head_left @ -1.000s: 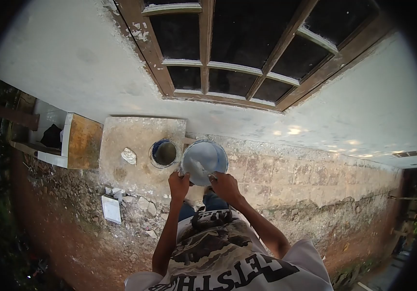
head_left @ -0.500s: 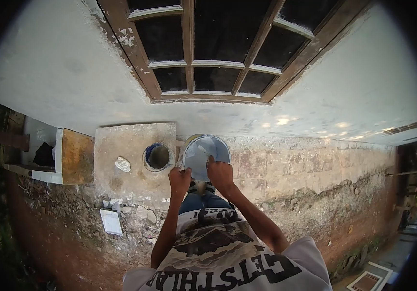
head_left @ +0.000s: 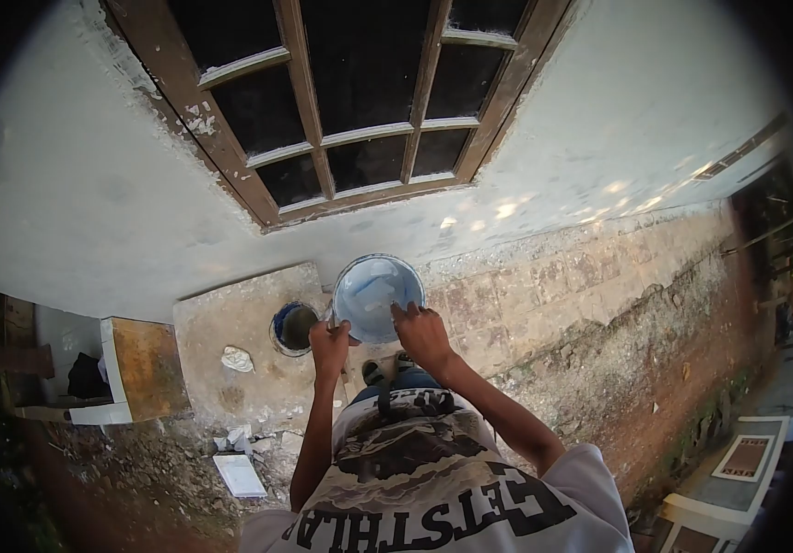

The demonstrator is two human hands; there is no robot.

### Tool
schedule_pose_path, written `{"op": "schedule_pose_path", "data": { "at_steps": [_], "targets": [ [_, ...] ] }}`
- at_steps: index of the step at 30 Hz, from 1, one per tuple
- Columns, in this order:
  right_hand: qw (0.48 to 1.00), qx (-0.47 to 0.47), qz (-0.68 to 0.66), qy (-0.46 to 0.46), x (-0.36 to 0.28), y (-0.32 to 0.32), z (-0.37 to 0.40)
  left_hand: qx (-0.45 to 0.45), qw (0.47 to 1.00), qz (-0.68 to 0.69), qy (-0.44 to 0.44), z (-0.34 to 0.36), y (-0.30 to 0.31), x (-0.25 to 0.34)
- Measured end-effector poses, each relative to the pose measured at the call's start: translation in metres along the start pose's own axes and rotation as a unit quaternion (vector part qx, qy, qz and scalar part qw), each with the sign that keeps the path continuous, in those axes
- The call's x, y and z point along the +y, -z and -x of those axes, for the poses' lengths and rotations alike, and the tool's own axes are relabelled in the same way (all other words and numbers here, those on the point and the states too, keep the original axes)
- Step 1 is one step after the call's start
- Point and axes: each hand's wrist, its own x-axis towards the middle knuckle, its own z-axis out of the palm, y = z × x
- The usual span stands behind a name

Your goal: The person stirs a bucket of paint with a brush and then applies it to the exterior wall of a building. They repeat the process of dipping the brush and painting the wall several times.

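Observation:
A pale bucket [head_left: 378,287] with whitish-blue, smeared insides is held up in front of my body, its mouth facing me. My left hand [head_left: 328,348] is closed on the rim at the bucket's lower left. My right hand [head_left: 422,335] is at the lower right of the mouth, fingers bent and pressed together over the inside edge. Whatever those fingers hold, if anything, is too small to make out. Close to my left hand, a smaller dark-blue container [head_left: 294,328] with grey contents stands on a concrete slab [head_left: 258,380].
A crumpled white piece [head_left: 237,358] lies on the slab. Ahead rises a white wall [head_left: 526,210] with a brown-framed window [head_left: 369,195]. A white board [head_left: 240,476] rests on rubble at left. A worn paved ledge [head_left: 544,300] runs right, beside rough ground.
My view has turned, so the wall and ledge now slope up to the right. My right hand has shifted slightly lower across the bucket's mouth; my left hand stays at the rim.

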Motion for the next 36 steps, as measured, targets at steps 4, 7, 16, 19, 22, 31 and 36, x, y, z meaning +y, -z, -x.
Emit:
{"op": "schedule_pose_path", "data": {
  "at_steps": [4, 7, 16, 19, 22, 31, 36],
  "targets": [
    [0.995, 0.062, 0.046, 0.056, 0.003, -0.002, -0.015, -0.017, 0.999, -0.027, 0.015, 0.001, 0.001, 0.006],
    [0.994, 0.038, 0.055, 0.084, 0.001, -0.003, -0.021, -0.029, 0.999, 0.036, -0.006, 0.005, 0.002, 0.009],
    [0.996, -0.014, 0.086, -0.02, -0.028, 0.006, -0.026, -0.003, 0.999, 0.039, -0.013, 0.015, 0.011, -0.003],
    [0.993, -0.023, 0.12, 0.004, -0.028, 0.007, -0.027, 0.003, 0.999, 0.036, -0.022, 0.014, 0.009, -0.008],
    [0.992, 0.023, 0.128, -0.005, -0.026, 0.015, -0.022, 0.018, 1.0, 0.005, -0.006, 0.013, 0.008, -0.008],
    [0.99, 0.085, 0.111, 0.015, 0.01, 0.015, -0.012, 0.029, 0.999, -0.039, -0.023, 0.011, -0.016, 0.012],
    [0.992, 0.098, 0.056, 0.049, 0.048, 0.021, -0.006, 0.043, 0.998, -0.016, -0.03, 0.003, -0.052, 0.016]
  ]
}}
